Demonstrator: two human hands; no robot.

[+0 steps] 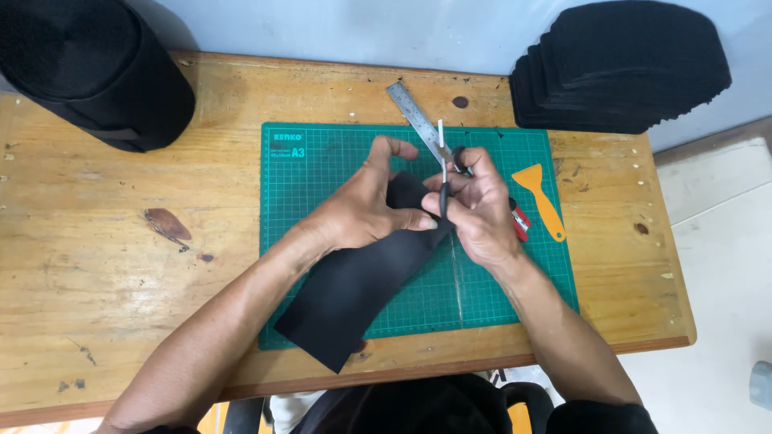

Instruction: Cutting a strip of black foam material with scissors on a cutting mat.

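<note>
Fingers of the left hand [362, 213] are pinching the far end of a black fabric strip [358, 285], thumb pressing on top and index finger arching above, while the right hand [478, 205] is curling tightly around the handles of scissors [444, 173] whose blades are pointing toward the far side. Lying on the green cutting mat [322, 161], the strip is running its long axis from the near left edge of the wooden table [104, 265] up to the hands at the mat's centre. Both forearms are reaching in from the near edge, converging over the mat, wrists bending slightly inward.
</note>
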